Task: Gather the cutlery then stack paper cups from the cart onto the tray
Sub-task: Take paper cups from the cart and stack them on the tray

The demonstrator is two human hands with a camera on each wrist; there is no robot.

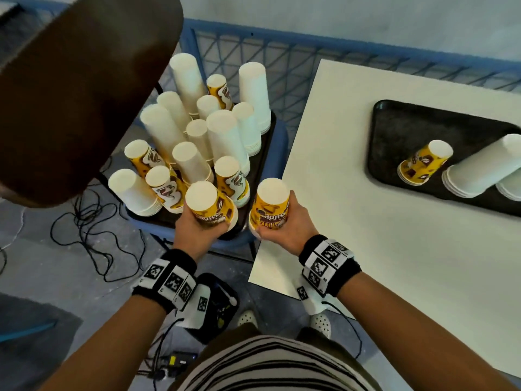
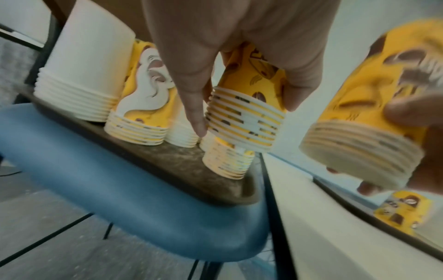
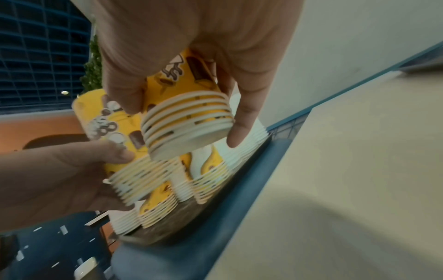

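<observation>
Many upside-down stacks of white and yellow printed paper cups stand on a dark tray on the blue cart. My left hand grips a yellow cup stack just above the cart's near edge; the left wrist view shows my left hand around the stack's ribbed rims. My right hand grips a second yellow stack beside it, by the table corner, and appears closer as the right hand. The black tray on the white table holds a tilted yellow stack and white stacks lying on their sides.
A large brown chair back looms at the upper left, close to the cart. Black cables trail over the grey floor. A blue lattice fence runs behind the cart and the white table. A black bag lies by my feet.
</observation>
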